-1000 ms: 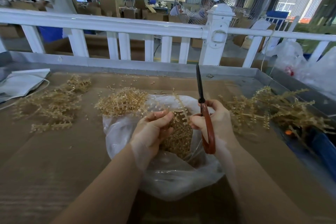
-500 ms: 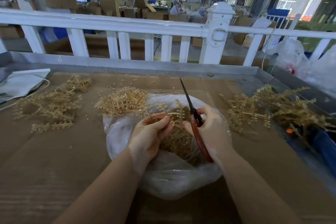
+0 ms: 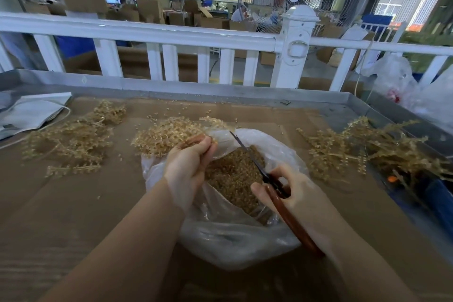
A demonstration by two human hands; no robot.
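On the cardboard-lined table [image 3: 73,216] the clear plastic bag [image 3: 232,240] lies open, holding golden bits [image 3: 232,179], with your left hand [image 3: 188,167] curled at its far rim, its grasp unclear, and your right hand [image 3: 289,191] gripping the red-handled scissors [image 3: 255,163] above the bits.

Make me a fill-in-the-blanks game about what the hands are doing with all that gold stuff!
1. The right hand grips a pair of ___ by their reddish-brown handles.
2. The loose gold bits lie inside a clear plastic ___.
3. The fence at the back is painted ___.

Missing words: scissors; bag; white.
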